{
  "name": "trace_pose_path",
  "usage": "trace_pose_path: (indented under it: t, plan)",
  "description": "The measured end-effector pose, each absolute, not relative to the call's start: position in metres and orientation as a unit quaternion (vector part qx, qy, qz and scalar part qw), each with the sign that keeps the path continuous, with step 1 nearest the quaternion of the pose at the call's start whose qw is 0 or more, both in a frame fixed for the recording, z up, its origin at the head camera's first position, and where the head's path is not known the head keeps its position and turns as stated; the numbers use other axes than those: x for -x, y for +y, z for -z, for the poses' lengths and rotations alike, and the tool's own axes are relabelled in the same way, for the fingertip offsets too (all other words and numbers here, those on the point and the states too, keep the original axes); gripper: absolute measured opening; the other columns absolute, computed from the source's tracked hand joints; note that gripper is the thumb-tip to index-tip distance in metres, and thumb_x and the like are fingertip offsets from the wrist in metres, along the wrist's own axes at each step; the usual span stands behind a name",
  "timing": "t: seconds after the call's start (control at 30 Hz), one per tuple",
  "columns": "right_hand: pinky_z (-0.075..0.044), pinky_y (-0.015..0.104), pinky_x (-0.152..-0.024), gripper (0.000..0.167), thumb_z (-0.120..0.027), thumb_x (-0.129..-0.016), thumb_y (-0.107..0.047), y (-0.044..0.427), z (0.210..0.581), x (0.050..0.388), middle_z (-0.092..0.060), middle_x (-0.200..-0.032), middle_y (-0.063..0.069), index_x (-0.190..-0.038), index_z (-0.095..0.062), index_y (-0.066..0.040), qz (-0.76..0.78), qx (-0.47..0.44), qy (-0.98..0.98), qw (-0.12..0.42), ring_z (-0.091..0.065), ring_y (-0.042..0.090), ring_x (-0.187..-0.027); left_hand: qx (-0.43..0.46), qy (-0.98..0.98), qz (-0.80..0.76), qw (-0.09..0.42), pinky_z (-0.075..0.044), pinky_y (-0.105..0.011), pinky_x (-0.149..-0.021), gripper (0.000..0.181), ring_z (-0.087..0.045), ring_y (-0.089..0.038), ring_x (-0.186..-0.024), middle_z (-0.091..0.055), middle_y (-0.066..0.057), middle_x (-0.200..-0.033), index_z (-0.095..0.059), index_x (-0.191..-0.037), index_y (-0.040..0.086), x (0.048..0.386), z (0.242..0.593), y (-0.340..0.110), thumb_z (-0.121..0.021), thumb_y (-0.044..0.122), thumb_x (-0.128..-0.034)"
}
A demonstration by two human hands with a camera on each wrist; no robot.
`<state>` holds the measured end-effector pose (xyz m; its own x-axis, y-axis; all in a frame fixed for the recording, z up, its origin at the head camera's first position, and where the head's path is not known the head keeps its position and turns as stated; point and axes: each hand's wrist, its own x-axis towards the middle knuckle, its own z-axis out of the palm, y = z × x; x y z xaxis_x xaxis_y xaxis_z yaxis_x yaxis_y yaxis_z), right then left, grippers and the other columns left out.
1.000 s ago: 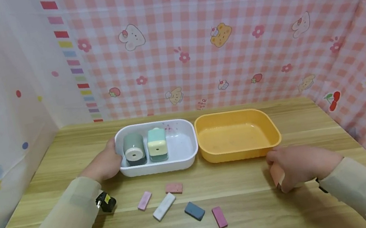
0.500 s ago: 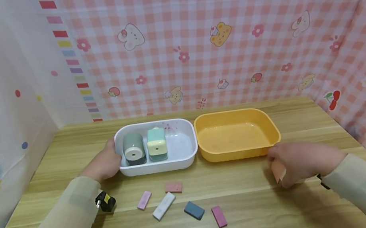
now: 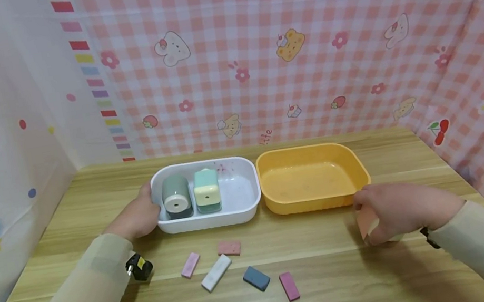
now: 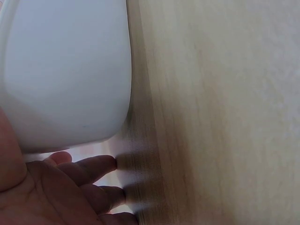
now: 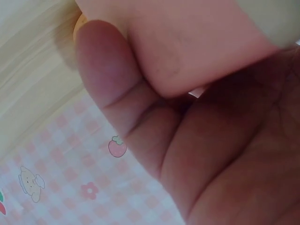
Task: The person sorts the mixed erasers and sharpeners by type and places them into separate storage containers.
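Note:
My left hand (image 3: 137, 215) holds the left end of a white tray (image 3: 210, 221), thumb at the rim; in the left wrist view the other fingers (image 4: 93, 168) reach down beside its wall. Inside stand a dark green pencil sharpener (image 3: 176, 189) and a mint-and-cream pencil sharpener (image 3: 207, 191). My right hand (image 3: 397, 205) grips a boxy pink-and-cream thing (image 5: 201, 42) just in front of the yellow tray's right corner. The palm and fingers hide most of it, so its kind does not show. The thumb presses its side in the right wrist view.
A yellow tray (image 3: 313, 205) stands against the white tray's right side. Several eraser-like small blocks lie in front: lilac (image 3: 190, 265), white (image 3: 216, 273), salmon (image 3: 229, 248), slate blue (image 3: 256, 278) and magenta (image 3: 289, 286). A checked cloth (image 3: 256, 63) hangs behind the table.
My right hand has moved slightly up and away from me, towards the yellow tray's corner, still gripping the pink-and-cream thing. My left hand stays at the white tray.

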<state>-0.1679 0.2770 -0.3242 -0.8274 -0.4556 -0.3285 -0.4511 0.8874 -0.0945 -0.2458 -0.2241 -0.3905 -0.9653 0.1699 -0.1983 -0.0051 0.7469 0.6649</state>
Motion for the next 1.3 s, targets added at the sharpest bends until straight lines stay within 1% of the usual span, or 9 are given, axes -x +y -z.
trace_pose_path:
  t: [0.1,0.37,0.57,0.67,0.87,1.0,1.3]
  plan:
    - [-0.053,0.041,-0.081,0.056,-0.089,-0.069,-0.044,0.276,0.323,0.167,-0.065,-0.102,-0.004,-0.11,-0.065,-0.015,0.012,0.237,0.956,0.175,-0.059,0.015,-0.087,-0.043,0.925,-0.355,0.126,-0.02,-0.071,-0.124,0.08,-0.034,-0.055,-0.148,-0.027,-0.041,-0.163,0.001,-0.165,-0.007,0.246,0.39,-0.224,-0.039,0.003,-0.0959]
    - [-0.053,0.041,-0.083,0.057,-0.088,-0.071,-0.048,0.276,0.321,0.167,-0.064,-0.105,-0.005,-0.111,-0.064,-0.017,0.026,0.235,0.954,0.182,-0.059,0.015,-0.089,-0.041,0.925,-0.356,0.127,-0.02,-0.071,-0.124,0.08,-0.032,-0.056,-0.15,-0.026,-0.041,-0.163,0.001,-0.165,-0.007,0.247,0.391,-0.224,-0.039,0.003,-0.0962]
    - [-0.052,0.04,-0.084,0.055,-0.088,-0.071,-0.046,0.274,0.32,0.168,-0.063,-0.106,-0.005,-0.112,-0.064,-0.017,0.034,0.228,0.954,0.191,-0.058,0.015,-0.089,-0.043,0.927,-0.352,0.124,-0.02,-0.07,-0.124,0.079,-0.032,-0.056,-0.15,-0.028,-0.041,-0.162,0.0,-0.164,-0.008,0.247,0.391,-0.224,-0.038,0.003,-0.0962]
    - [-0.052,0.04,-0.084,0.056,-0.088,-0.071,-0.046,0.273,0.32,0.169,-0.063,-0.107,-0.005,-0.113,-0.064,-0.017,0.034,0.223,0.954,0.198,-0.058,0.016,-0.09,-0.039,0.926,-0.353,0.129,-0.019,-0.071,-0.124,0.078,-0.031,-0.056,-0.151,-0.026,-0.04,-0.164,0.001,-0.165,-0.006,0.247,0.392,-0.225,-0.037,0.004,-0.098]
    - [-0.051,0.039,-0.082,0.056,-0.088,-0.072,-0.043,0.27,0.318,0.17,-0.062,-0.106,-0.005,-0.114,-0.063,-0.017,0.04,0.215,0.953,0.21,-0.057,0.016,-0.089,-0.036,0.927,-0.349,0.136,-0.02,-0.071,-0.124,0.076,-0.033,-0.054,-0.15,-0.025,-0.04,-0.164,0.004,-0.165,-0.006,0.247,0.393,-0.226,-0.035,0.005,-0.0997]
    - [-0.051,0.038,-0.081,0.055,-0.087,-0.071,-0.042,0.268,0.317,0.17,-0.062,-0.106,-0.005,-0.114,-0.063,-0.017,0.045,0.218,0.953,0.206,-0.057,0.016,-0.088,-0.038,0.927,-0.348,0.136,-0.02,-0.072,-0.123,0.076,-0.033,-0.055,-0.149,-0.025,-0.041,-0.163,0.003,-0.165,-0.006,0.246,0.391,-0.226,-0.035,0.005,-0.0995]
    - [-0.052,0.037,-0.081,0.047,-0.085,-0.074,-0.04,0.264,0.317,0.17,-0.062,-0.106,-0.005,-0.111,-0.064,-0.018,0.045,0.251,0.953,0.167,-0.057,0.013,-0.086,-0.037,0.925,-0.352,0.136,-0.019,-0.072,-0.123,0.077,-0.032,-0.055,-0.15,-0.025,-0.04,-0.164,0.003,-0.165,-0.006,0.247,0.391,-0.225,-0.036,0.004,-0.0984]
